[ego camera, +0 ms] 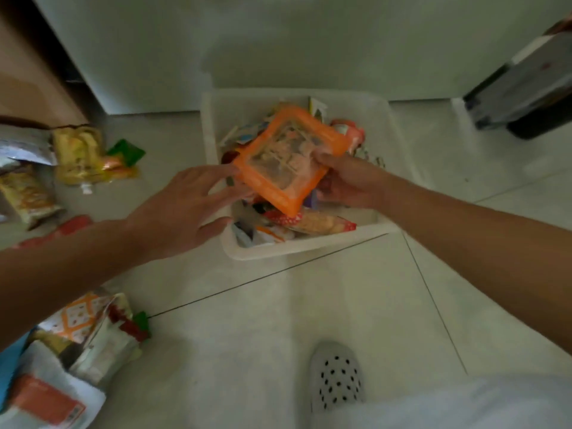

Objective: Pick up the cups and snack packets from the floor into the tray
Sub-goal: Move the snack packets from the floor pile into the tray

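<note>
The right hand [346, 181] is pinching the orange-bordered snack packet [286, 156] at its 3 o'clock edge over the crowded white tray [306, 247], while the straight-fingered left hand [179, 209] is touching its 9 o'clock edge, probably steadying it to lie flat on the heap.

Pale tiled floor [278, 320] carries the white tray [309, 246]; snack packets [80, 156] lie scattered left.

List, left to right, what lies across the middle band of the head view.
yellow snack packet → left hand → orange-rimmed packet → right hand → dark container. The tray is left out, since it spans beneath packet and hands.
</note>
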